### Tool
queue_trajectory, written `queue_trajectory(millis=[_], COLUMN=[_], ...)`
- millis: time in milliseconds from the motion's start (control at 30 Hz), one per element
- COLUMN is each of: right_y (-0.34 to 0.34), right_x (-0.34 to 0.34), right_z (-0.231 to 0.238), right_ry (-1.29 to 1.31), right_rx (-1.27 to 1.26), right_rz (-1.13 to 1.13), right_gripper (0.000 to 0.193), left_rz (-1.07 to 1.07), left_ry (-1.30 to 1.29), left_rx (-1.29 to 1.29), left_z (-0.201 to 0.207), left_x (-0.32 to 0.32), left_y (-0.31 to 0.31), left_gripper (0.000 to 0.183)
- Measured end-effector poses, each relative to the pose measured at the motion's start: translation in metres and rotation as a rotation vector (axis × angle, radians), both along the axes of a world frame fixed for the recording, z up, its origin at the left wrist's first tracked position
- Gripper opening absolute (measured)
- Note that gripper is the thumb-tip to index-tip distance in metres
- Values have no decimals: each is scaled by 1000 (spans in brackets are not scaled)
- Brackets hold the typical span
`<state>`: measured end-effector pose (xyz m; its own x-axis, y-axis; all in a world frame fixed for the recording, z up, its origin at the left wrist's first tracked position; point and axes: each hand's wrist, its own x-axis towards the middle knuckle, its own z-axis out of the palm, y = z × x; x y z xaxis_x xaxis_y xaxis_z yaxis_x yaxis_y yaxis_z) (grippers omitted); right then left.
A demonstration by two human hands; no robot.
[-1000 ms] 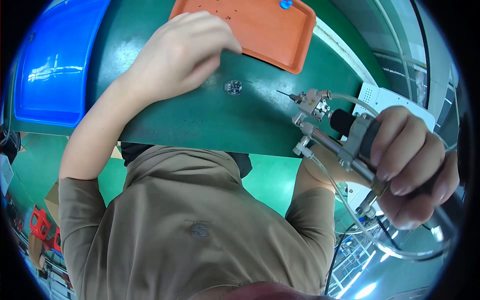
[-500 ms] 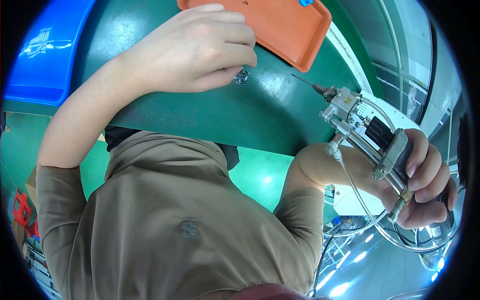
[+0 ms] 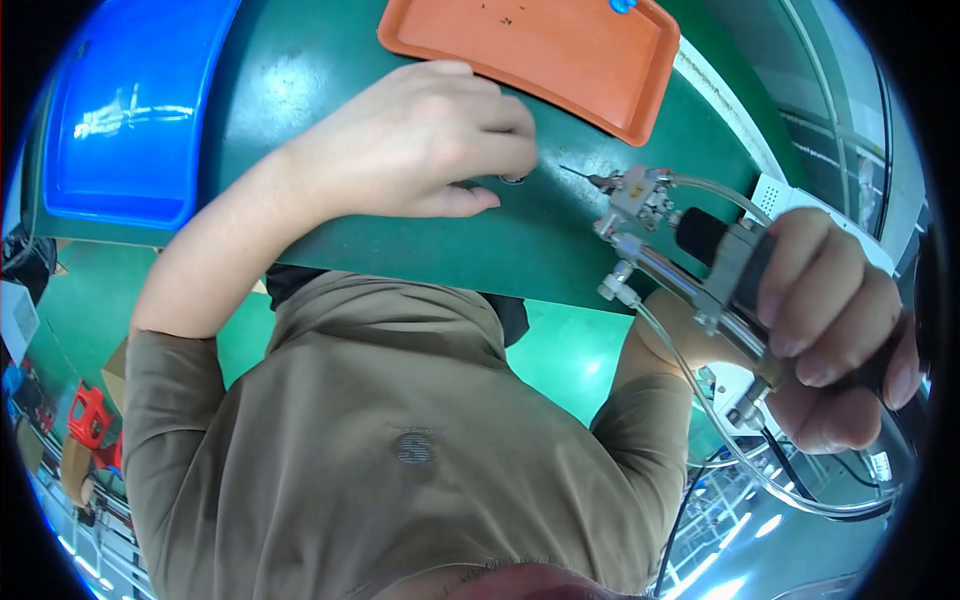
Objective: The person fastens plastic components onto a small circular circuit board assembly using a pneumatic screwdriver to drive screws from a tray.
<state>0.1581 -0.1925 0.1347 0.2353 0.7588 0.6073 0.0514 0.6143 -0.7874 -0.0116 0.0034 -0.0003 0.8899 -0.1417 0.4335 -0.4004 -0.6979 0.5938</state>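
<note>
My left hand (image 3: 440, 140) is bent low over the green table, its fingers curled and closed around a small circuit board (image 3: 512, 181). Only a dark sliver of that board shows between the index finger and thumb. On the right, my right hand (image 3: 830, 320) wraps round the dark handle of a metal dispensing gun (image 3: 635, 195). The gun has a black knob, a clear hose and a thin needle (image 3: 575, 172). Its needle points left at the board, a short gap away from my left fingers.
An orange tray (image 3: 655, 95) lies beyond my hands, with tiny dark bits and a blue piece (image 3: 622, 5) in it. To the left sits a blue tray (image 3: 120, 205). The green table (image 3: 470, 250) ends close to my body. A clear hose (image 3: 690, 380) loops down from the gun.
The gun's needle has come left, closer to the board. My left hand has moved nearer to me and now covers most of the board. The whole view has shifted slightly.
</note>
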Motion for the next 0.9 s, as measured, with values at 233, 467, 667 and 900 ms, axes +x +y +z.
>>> queue_trajectory(millis=[233, 467, 667, 900], right_y=[28, 33, 33, 33], right_x=[11, 5, 2, 2], right_z=[-9, -7, -4, -1], right_ry=[10, -20, -72, -82], right_rx=[-32, -55, -80, -123], right_rz=[382, 379, 374, 401], right_gripper=[35, 36, 36, 37], left_rz=[-31, 39, 62, 91], left_ry=[24, -8, -28, -1], left_rx=[55, 124, 155, 115], left_z=[-2, -5, -5, -7], left_x=[0, -4, -3, -2], left_y=[1, -6, -10, -15], left_gripper=[21, 17, 17, 11])
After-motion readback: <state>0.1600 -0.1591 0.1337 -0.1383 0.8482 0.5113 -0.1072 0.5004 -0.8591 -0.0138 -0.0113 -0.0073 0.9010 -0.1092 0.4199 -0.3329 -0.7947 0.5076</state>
